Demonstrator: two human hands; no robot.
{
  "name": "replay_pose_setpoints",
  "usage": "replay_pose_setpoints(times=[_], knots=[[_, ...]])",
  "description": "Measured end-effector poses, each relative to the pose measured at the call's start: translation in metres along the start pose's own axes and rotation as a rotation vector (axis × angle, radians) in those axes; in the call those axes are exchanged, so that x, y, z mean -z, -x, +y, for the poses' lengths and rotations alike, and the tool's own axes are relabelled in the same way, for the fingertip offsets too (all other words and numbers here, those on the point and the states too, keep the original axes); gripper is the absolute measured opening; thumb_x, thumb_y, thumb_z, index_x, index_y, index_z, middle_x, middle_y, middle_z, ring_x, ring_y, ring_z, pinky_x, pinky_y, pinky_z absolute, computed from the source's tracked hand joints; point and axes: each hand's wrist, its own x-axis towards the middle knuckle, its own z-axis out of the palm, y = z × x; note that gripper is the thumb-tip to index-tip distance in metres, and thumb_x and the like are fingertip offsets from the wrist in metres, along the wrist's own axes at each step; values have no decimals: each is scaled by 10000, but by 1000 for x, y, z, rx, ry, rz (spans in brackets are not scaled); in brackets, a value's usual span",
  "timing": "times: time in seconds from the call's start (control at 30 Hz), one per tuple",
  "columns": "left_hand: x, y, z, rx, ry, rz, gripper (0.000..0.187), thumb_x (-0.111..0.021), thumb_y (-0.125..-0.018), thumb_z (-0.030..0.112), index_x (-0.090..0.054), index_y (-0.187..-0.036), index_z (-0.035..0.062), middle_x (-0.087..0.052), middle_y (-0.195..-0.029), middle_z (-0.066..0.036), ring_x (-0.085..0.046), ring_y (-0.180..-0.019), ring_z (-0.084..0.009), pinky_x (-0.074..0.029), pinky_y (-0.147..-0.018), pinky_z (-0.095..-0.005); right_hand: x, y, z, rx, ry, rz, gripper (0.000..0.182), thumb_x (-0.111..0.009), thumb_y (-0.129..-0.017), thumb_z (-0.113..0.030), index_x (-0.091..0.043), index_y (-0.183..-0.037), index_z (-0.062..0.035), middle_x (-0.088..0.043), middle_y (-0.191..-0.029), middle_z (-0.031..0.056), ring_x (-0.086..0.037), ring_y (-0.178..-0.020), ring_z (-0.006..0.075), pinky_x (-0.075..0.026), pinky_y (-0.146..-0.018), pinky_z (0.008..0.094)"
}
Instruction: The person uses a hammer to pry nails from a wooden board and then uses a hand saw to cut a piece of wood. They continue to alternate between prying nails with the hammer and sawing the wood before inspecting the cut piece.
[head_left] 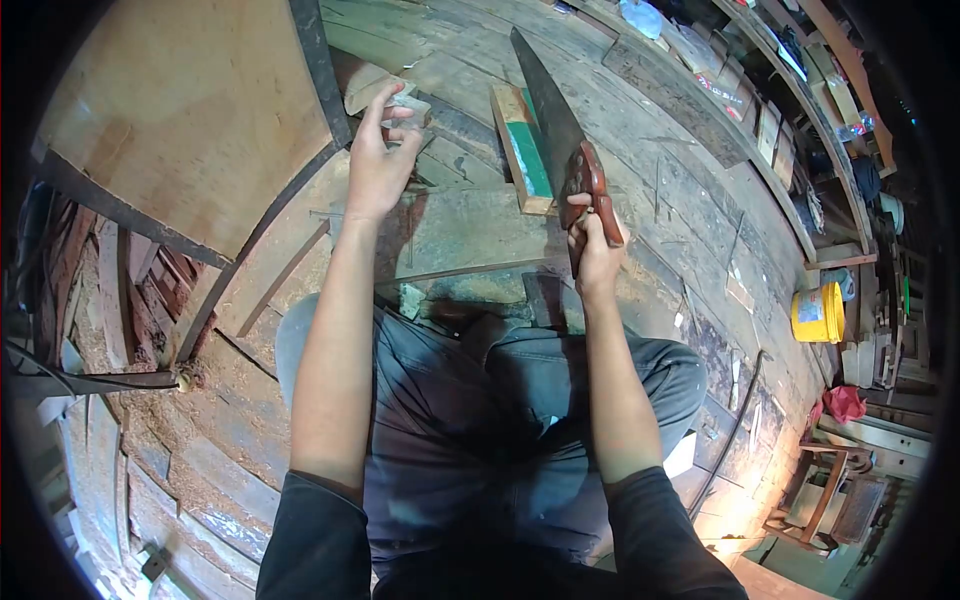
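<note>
Floorboards (455, 75) take up much of what my feed gives me, with a large tan panel (190, 110) at upper left. A broad plank (465, 235) lies crosswise just beyond the dark trousers (475, 440). Past it the saw (556, 115) is raised, blade pointing away, handle nearest the body; I judge this a handling step, blade held up rather than cutting. Just left of it lies a green-faced wooden block (526, 158), its near end over the plank (whether steel touches wood, I can't tell from this far off). Any next move, as I read it, calls for a firm wrist and the free hand kept clear of the blade. The right hand (597, 258) has its fingers wrapped around the saw's handle. The left hand (383, 165) holds nothing I can make out: fingers curled and apart, beside a small offcut (414, 109), contact uncertain.
</note>
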Motion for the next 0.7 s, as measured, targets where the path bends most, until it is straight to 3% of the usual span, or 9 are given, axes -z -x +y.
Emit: replay_pose_setpoints(times=[0.7], knots=[[0,-1,-1,-2,-12,-5,591,-592,-866,13,-462,-1435,110,-594,-1100,-66,-561,-807,-86,-491,-779,-253,1,-17,15,3,261,54,128,-574,-887,-27,-692,-939,-21,-514,-670,-44,-439,-561,37,-344,-512,224]])
